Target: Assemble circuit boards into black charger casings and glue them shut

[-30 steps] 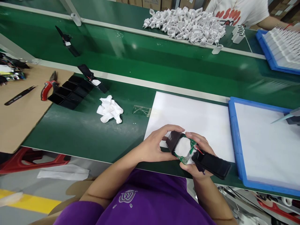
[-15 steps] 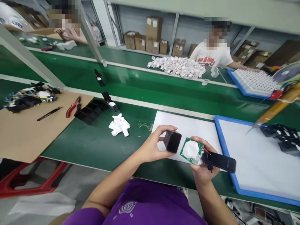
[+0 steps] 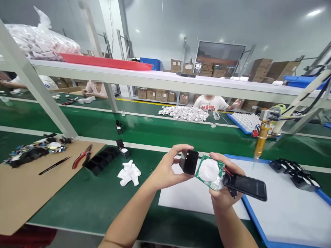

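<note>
My left hand (image 3: 168, 168) holds a small black square housing (image 3: 188, 161) by its edges, raised above the white sheet (image 3: 191, 196). My right hand (image 3: 222, 193) grips a green circuit board with a white round pad (image 3: 210, 171) and a long black casing (image 3: 245, 186) joined to it by red wires. The black housing sits just left of the board, a small gap between them.
A crumpled white cloth (image 3: 129, 173), a row of black housings (image 3: 100, 160), red pliers (image 3: 82, 156) and tweezers (image 3: 53, 166) lie left on the green bench and cardboard. A blue tray (image 3: 287, 203) with black parts (image 3: 294, 172) and a glue dispenser (image 3: 260, 137) stand right. Other people work across the conveyor.
My left hand pulled the black housing off the board and away to the left. Both hands rose, and my head tilted up, showing the shelf and far workers.
</note>
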`<state>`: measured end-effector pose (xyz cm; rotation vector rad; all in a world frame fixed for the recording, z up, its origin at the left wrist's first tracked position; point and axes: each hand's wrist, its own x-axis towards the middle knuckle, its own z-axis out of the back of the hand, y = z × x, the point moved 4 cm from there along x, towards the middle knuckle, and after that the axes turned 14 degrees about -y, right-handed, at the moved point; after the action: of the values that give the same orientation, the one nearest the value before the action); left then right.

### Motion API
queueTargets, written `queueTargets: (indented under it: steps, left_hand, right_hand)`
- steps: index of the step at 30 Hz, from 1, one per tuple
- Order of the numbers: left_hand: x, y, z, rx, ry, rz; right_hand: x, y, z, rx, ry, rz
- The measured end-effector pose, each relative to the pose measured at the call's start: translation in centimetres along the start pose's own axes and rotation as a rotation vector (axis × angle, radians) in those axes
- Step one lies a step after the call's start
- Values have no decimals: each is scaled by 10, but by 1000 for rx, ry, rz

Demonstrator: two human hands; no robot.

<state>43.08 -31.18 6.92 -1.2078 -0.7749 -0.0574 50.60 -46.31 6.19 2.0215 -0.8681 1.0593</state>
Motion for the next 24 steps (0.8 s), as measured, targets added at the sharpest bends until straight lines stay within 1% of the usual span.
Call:
queueTargets:
  steps: [4, 9, 16, 24]
  left_hand:
    - [-2, 0, -4, 46, 41, 14]
    - [-2, 2, -5, 36, 65, -17]
    - [0, 2, -2, 67, 72, -48]
    - [1, 1, -3, 59, 78, -97]
  right_hand:
    - [0, -3, 0, 11, 104, -14]
    - [-2, -8, -1, -19, 198, -9]
    - [-3, -16, -2, 30, 259, -93]
    - [-2, -17, -1, -9, 308, -72]
